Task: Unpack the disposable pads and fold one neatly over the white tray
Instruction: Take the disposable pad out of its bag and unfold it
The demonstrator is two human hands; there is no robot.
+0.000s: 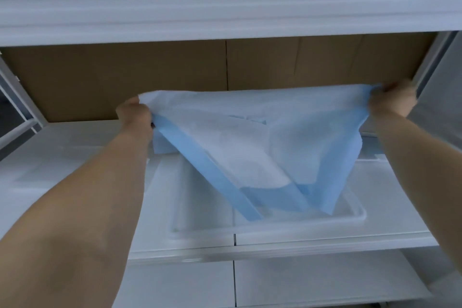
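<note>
Two hands: both up, stretching one pad between them
Shelf (75, 170): white, fills lower frame, holds the tray
Cardboard (112, 77): brown panel at 12 o'clock, behind the pad
Pad (250, 137): white face, blue backing and edges, held in the air over the tray, sagging to a point toward 6 o'clock, partly unfolded
Tray (360, 215): white, shallow, on the shelf under the pad, centre-right
Left hand (133, 114): at 9 o'clock, fingers clenched round the pad's left corner
Right hand (393, 99): at 2 o'clock, grasping the pad's right corner
Blue fold (252, 119): small, behind the pad; cannot tell what it is
</note>
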